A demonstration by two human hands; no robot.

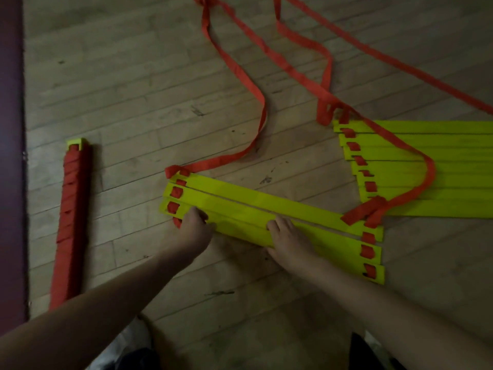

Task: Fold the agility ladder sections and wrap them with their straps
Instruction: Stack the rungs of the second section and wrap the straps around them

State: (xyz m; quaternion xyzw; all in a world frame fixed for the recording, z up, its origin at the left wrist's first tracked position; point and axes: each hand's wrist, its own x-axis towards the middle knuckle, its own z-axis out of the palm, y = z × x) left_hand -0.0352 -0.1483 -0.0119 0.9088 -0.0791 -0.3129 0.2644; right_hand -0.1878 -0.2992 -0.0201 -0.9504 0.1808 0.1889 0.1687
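– On the wooden floor (120,89), what do we take as landmark?
– We take the near section (266,206): several yellow rungs lying flat side by side, red strap threaded through slots at both ends.
– Hands?
– We see the left hand (193,225) at its left end, fingers curled on the closest rung, gripping it. The right hand (286,236) is near the middle of the same rung, fingers bent over the top, thumb at the near edge, gripping too.
– Other ladder parts?
– Right of the near section we log a second section (426,169), more yellow rungs fanned flat and running out of frame. Strap bunches where the two sections meet.
– Strap?
– Loose red strap (240,76) snakes away beyond the near section from its far-left corner. Another loop lies over the second section.
– Left side?
– Well left of the near section we mark a wrapped bundle (70,222), red strap wound round it, yellow tip showing at its far end. Further left is a dark red strip (10,129); we can't tell what it is.
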